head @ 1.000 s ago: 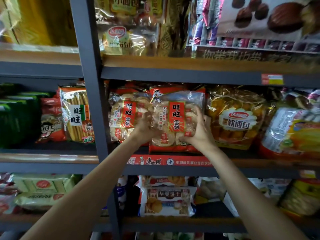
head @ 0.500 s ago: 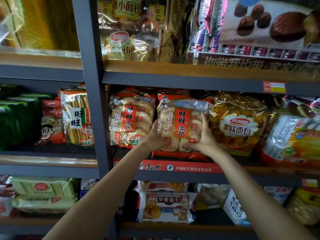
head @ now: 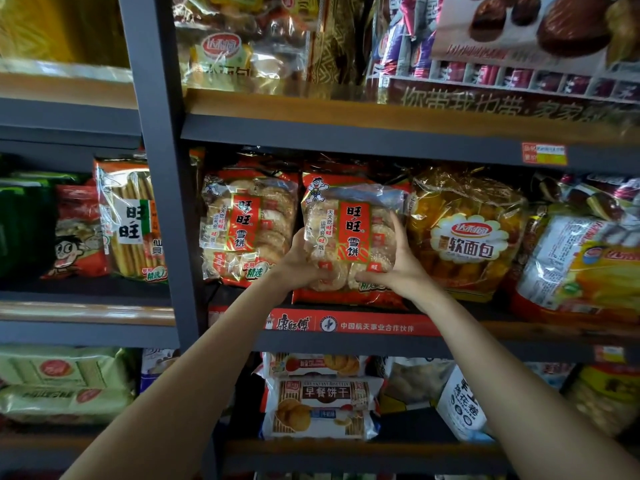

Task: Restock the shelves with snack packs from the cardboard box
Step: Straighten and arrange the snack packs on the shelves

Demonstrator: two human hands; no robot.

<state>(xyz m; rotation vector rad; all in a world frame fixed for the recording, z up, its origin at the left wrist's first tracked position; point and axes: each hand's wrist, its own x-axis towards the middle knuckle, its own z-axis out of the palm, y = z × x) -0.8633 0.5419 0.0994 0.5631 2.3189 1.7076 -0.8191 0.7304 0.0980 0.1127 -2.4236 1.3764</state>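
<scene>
While both hands grasp it from below, the rice cracker pack (head: 351,237) stands upright at the front edge of the middle shelf (head: 377,325), its label facing out. The left hand (head: 300,263) curls round the pack's lower left corner and the right hand (head: 398,268) cups its lower right side, thumb lying up along the wrapper. Whether the pack's base already rests on the shelf or on the red pack behind it cannot be told, since the hands cover it.

Just beside it on the left stands a matching rice cracker pack (head: 247,226), and on the right a bag of soft bread (head: 465,233) presses close, so the slot is snug. A grey upright post (head: 162,168) bounds the bay on the left, with biscuit stick packs (head: 130,220) beyond it. The cardboard box is out of view.

The step in hand looks like seating this pack in its row. Next it likely needs a gentle push back and down until it stands unaided, then a release of both hands without dragging the neighbours forward.
</scene>
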